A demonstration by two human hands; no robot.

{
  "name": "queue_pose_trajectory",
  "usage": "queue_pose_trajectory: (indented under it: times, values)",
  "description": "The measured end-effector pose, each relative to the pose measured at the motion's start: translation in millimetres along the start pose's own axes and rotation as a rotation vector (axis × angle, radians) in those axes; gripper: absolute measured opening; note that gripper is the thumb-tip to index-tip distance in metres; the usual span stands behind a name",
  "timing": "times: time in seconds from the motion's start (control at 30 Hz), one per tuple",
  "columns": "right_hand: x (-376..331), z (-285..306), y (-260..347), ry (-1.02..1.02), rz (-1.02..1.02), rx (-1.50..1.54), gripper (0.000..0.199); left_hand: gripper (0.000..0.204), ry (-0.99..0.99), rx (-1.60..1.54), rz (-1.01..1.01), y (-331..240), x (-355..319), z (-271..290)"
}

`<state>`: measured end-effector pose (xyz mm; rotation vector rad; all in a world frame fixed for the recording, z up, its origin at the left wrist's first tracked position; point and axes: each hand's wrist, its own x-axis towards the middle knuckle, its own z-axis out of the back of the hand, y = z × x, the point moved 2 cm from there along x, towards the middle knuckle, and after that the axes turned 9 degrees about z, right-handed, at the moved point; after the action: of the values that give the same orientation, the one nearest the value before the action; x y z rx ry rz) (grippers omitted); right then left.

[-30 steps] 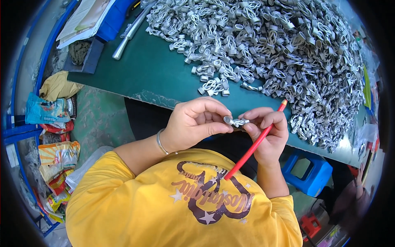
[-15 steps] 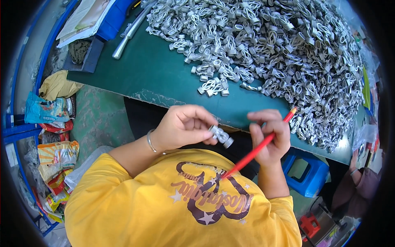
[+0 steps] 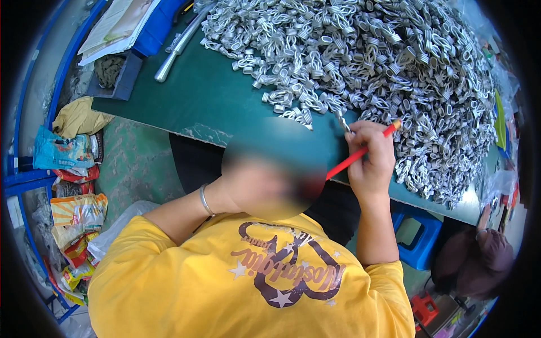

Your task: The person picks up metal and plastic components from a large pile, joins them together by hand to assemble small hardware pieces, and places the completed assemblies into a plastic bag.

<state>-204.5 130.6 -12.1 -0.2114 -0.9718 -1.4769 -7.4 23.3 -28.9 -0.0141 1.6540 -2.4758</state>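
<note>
My right hand (image 3: 372, 155) is closed around a slim red pencil-like stick (image 3: 347, 161), whose orange end sticks out past the knuckles. Its fingertips are at a small silvery metal piece (image 3: 342, 121) by the near edge of the pile; whether they grip it I cannot tell. The pile (image 3: 360, 62) is made of many such pieces, with ribbed collars and twisted strands. A round blurred patch covers most of my left hand (image 3: 245, 188), which wears a silver bangle. Its fingers, and anything in them, are hidden.
The green table (image 3: 180, 104) has a worn near edge. At its far left stand a blue bin with papers (image 3: 115, 25), a grey box with a cloth (image 3: 110, 73) and a silver-handled tool (image 3: 169, 65). A blue stool (image 3: 420, 239) and another person (image 3: 473, 259) are at the right.
My right hand has moved forward, away from my body, to the pile's edge, carrying the red stick. The silvery piece seen earlier in my left fingers is hidden by the blur.
</note>
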Motion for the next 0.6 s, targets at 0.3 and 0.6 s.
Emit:
queue_pose_trajectory:
  times: [0.3, 0.6]
  values:
    - [-19.1, -2.9, 26.7, -0.12, -0.692, 1.202, 0.018, 0.024, -0.271, -0.567, 0.11, -7.7, 27.8, 0.6]
    - [-8.3, 2.4, 38.5, -0.154, -0.09, 0.577, 0.037, 0.021, -0.335, -0.395, -0.016, 6.4, 19.3, -2.5]
